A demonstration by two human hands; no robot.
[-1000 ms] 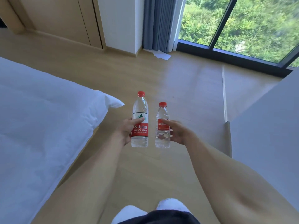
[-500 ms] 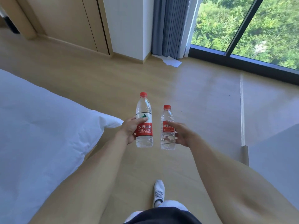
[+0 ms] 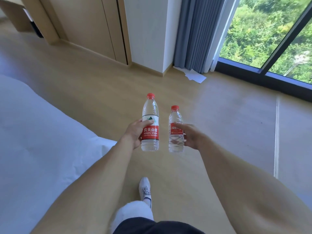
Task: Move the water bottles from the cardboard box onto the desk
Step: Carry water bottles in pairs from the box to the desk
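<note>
Underfoot, pale wood floor (image 3: 101,92) fills most of the view. White bed (image 3: 33,141) along the left edge. Floor-to-ceiling window (image 3: 270,39) upper right, green trees outside; grey curtain (image 3: 197,31) bunched beside it, against a white wall column (image 3: 146,31). Wooden cabinet doors (image 3: 87,22) upper left. White papers (image 3: 194,76) on the floor at the curtain's foot.

Both forearms reach forward over the floor. Grey sneaker (image 3: 145,188) visible between them, low centre.

Left hand (image 3: 135,134) wraps the taller water bottle (image 3: 150,125) at its red label, thumb across the front. Bottle upright, red cap, clear water. Right hand (image 3: 190,137) grips the smaller water bottle (image 3: 176,130) from its right side, thumb laid over its red label. Also upright, red cap. The two bottles sit side by side, near but apart, carried in the air above the floor. No cardboard box or desk top can be made out with certainty.
</note>
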